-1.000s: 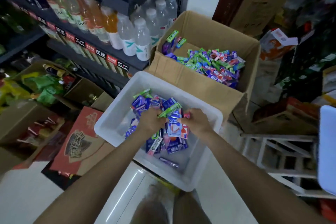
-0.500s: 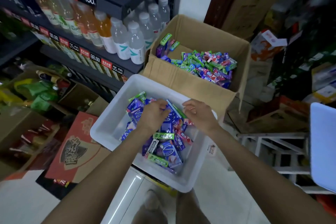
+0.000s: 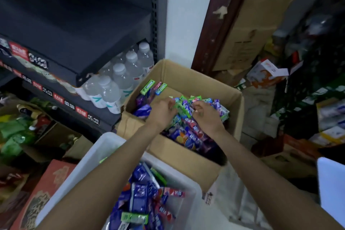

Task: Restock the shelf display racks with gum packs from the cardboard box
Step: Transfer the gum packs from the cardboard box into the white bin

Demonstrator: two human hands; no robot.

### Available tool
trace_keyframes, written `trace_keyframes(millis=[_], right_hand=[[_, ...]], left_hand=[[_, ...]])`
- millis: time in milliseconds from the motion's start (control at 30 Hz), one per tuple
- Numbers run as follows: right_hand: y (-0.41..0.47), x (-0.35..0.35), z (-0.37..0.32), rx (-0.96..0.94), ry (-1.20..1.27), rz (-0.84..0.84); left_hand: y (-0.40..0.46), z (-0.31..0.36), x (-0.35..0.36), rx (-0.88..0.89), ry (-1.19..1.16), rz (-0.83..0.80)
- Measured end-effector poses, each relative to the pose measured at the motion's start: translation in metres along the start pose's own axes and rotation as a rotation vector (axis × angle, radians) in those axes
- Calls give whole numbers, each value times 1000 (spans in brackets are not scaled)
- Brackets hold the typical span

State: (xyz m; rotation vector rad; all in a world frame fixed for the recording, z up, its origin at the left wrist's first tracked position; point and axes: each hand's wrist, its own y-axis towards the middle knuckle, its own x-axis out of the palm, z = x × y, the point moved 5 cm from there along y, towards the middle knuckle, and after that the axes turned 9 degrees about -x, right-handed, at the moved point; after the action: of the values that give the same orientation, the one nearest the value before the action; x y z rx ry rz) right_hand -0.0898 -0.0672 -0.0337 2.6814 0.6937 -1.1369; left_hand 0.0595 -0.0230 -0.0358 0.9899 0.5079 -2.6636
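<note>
An open cardboard box (image 3: 186, 78) holds a heap of green, purple and red gum packs (image 3: 190, 136). Both my hands are inside it, over the top of the heap. My left hand (image 3: 161, 111) pinches the end of a green gum pack (image 3: 183, 111) that lies between the hands. My right hand (image 3: 206, 117) has its fingers curled on packs just to the right of it. In front of the box stands a white plastic bin (image 3: 104, 147) with more gum packs (image 3: 140, 198) in it, under my forearms.
A dark shelf (image 3: 104, 117) with price tags and water bottles (image 3: 115, 87) stands left of the box. A red carton (image 3: 43, 192) and open snack boxes lie at lower left. Stacked cartons crowd the right, with a white object (image 3: 332, 183) at the right edge.
Both hands left the white bin and moved forward into the cardboard box, where they now grip packs. The view has tilted up toward the box.
</note>
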Motion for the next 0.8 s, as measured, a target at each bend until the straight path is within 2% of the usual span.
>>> trace_keyframes(millis=[133,233,333,467,667,800], right_hand=[[42,13,34,0,-191,-201],[62,30,61,47,-228,-364],[70,44,80,32,-261,-491],[78,53,80,-101,-425,-439],[90,43,78,-121,-331,-248],[95,50,77,-139,-336,-290]], left_hand=[[56,-20,43,-127,142,-160],[72,-29,71,-154,263,-345],[78,-37,84,-178,351,-420],[87,-43,81,-188,381,-298],[93,-52,67,-265,150,-210],[91,-55,64,-310,87,-203]])
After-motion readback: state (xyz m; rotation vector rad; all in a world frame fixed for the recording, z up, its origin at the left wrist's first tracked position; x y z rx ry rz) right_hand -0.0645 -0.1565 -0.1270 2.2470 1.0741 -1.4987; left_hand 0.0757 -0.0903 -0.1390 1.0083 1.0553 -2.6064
